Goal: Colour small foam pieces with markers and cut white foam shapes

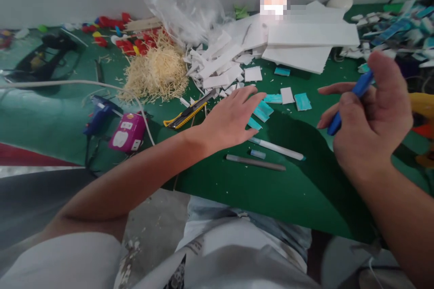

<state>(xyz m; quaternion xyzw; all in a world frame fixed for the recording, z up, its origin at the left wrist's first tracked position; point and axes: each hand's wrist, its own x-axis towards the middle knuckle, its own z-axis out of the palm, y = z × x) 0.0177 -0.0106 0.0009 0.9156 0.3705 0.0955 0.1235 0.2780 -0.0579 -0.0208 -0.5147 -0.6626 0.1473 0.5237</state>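
My left hand [233,115] reaches over the table with its fingers spread. It is at the edge of several blue-painted foam pieces [263,111]; whether the fingertips touch them I cannot tell. My right hand [373,113] is raised at the right, its thumb and fingers closed around a blue marker [354,97]. Below my left hand lie a white marker [280,148] with a teal tip, a small clear-blue cap [257,154] and a grey marker [256,163]. Near them are a white foam square [286,95] and a blue foam square [303,101].
A yellow utility knife [186,115] lies left of my left hand. Further left are a blue glue gun [101,113], a magenta power adapter [129,132] and its white cable. Behind sit wood shavings [156,72], white foam scraps [220,65], foam sheets [305,31] and a plastic bag [190,13].
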